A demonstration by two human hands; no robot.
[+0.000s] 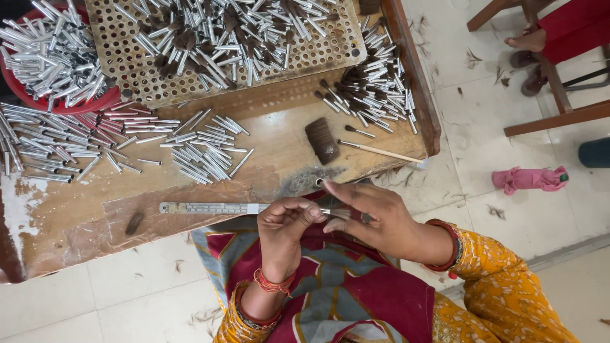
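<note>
Metal: thin shiny ferrule [328, 211], bristle tuft at its end.
Left hand [284, 223]: I pinch the ferrule.
Right hand [375, 216]: my fingers grip the tuft.
Bench [254, 171]: worn wood.

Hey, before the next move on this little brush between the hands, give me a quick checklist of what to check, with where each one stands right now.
1. Left hand pinching the metal tube at its end: ok.
2. Right hand closed around the bristle tuft: ok.
3. Bristles seated fully in the tube: cannot tell, the fingers cover the joint.
4. Spare bristle bundle within reach on the wooden table: ok.
5. Empty tubes sorted: not ok, they lie in loose scattered heaps.
6. Metal ruler lying flat at the table edge, clear of both hands: ok.
</note>
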